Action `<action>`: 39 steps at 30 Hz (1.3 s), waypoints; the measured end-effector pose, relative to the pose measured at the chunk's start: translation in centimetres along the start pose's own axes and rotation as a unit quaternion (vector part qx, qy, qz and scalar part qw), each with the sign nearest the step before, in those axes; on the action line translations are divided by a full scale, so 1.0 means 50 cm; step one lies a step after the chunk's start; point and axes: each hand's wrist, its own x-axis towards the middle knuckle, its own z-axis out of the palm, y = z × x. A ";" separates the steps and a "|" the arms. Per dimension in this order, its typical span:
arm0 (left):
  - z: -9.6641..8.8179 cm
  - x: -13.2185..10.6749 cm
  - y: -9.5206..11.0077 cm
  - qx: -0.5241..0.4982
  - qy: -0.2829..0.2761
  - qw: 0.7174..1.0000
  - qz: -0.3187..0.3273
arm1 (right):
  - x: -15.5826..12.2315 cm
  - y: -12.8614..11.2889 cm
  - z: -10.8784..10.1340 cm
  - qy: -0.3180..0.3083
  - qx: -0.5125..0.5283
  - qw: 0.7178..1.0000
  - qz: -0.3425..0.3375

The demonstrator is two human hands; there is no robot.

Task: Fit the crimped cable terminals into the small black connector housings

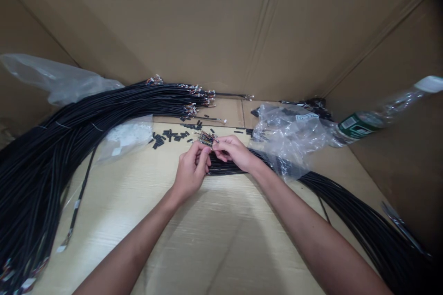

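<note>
A bundle of black cables (332,189) runs from the right edge to the middle of the table, its stripped, coloured wire ends (206,138) lying at my hands. My left hand (194,166) is closed at these ends, thumb and fingers pinched together. From the right, my right hand (232,151) pinches at the same wire ends, its fingertips close to the left ones. Which single wire each hand grips is too small to see. Short black tube pieces (169,135) lie scattered just beyond my left hand.
A large bundle of black cables (86,120) with white connectors curves along the left. Clear plastic bags (287,133) lie behind and right, beside a tilted plastic bottle (360,125). Tweezers (404,226) rest at the right. Cardboard walls (207,23) enclose the table (207,239).
</note>
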 end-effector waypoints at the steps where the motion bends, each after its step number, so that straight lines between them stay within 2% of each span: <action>1: 0.001 0.000 0.000 -0.009 0.004 1.000 -0.005 | 0.000 0.001 -0.001 0.000 0.002 1.000 0.002; 16: -0.001 0.006 -0.016 -0.101 0.011 0.993 -0.066 | 0.004 -0.011 0.005 -0.005 0.007 1.000 0.018; 30: 0.004 -0.006 0.024 -0.141 0.007 0.989 -0.044 | -0.016 -0.070 0.014 -0.039 0.034 0.998 0.030; 39: 0.007 -0.002 0.024 -0.155 0.012 0.987 -0.046 | -0.016 -0.065 0.013 -0.048 0.044 0.998 0.026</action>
